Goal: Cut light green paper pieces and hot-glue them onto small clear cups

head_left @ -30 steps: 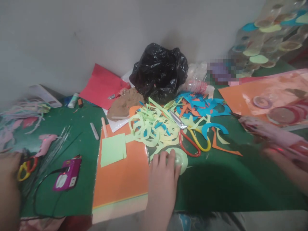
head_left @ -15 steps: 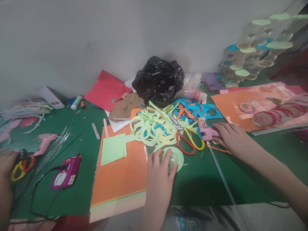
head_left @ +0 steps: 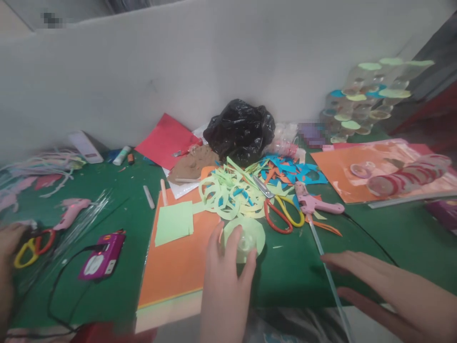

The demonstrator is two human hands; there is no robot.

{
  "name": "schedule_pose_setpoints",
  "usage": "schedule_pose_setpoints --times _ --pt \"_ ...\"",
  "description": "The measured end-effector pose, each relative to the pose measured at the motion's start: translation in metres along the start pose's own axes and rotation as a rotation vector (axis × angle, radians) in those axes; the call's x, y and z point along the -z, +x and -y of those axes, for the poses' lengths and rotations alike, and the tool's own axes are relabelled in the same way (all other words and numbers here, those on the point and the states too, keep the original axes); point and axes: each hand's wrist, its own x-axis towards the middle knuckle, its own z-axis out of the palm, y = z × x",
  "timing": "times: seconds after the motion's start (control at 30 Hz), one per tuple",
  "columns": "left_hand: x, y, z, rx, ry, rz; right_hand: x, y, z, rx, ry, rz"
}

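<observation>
A green tabletop (head_left: 285, 286) fills the lower frame, backed by a plain grey wall (head_left: 178, 62) across the upper frame. At bottom centre, the left hand (head_left: 226, 276) curls its fingers and thumb around a clear plastic bottle piece (head_left: 245, 244), set against a pale green paper disc (head_left: 259, 237). At lower right, the empty right hand (head_left: 378, 286) has its thumb and fingers spread apart; whether a fingertip touches the long glue stick (head_left: 315, 236) cannot be told. That stick runs from a pink glue gun (head_left: 314, 204) right of centre, near red-and-yellow-handled scissors (head_left: 279, 216). Green, blue and orange paper offcuts (head_left: 235, 178) are heaped mid-frame, below a crumpled black plastic bag (head_left: 239, 131). Left of centre, green paper squares (head_left: 174, 223) lie on orange sheets (head_left: 174, 276). At the left edge, another person's hand (head_left: 9, 247) is beside a 2nd pair of scissors (head_left: 34, 247). A stack of clear bottles with paper discs (head_left: 394, 93) stands at upper right
</observation>
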Motion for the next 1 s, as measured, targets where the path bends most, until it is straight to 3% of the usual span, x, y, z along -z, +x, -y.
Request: schedule_pose_setpoints --times 0.07,0.1,0.27,0.4,0.57,0.87,1.0 --pt "0.005 0.001 0.000 0.012 -0.004 -0.017 -0.003 0.013 0.020 0.122 0.067 0.059" --pt "0.008 0.002 0.000 0.012 -0.007 -0.029 -0.006 0.023 0.029 0.108 0.095 0.105" --pt "0.020 -0.002 -0.001 0.058 -0.033 -0.089 -0.038 0.065 0.065 -0.277 0.417 0.368" --pt "0.025 -0.005 0.000 0.040 -0.026 -0.165 -0.065 0.070 0.097 -0.408 0.911 0.376" --pt "0.022 -0.011 0.000 0.037 -0.046 -0.168 -0.081 0.072 0.128 -0.366 1.474 0.410" --pt "0.021 -0.013 0.002 0.010 -0.163 -0.080 -0.073 0.084 0.128 -0.452 1.504 0.315" --pt "0.026 -0.001 0.010 0.129 -0.409 0.069 -0.067 0.087 0.119 -0.437 1.492 0.311"
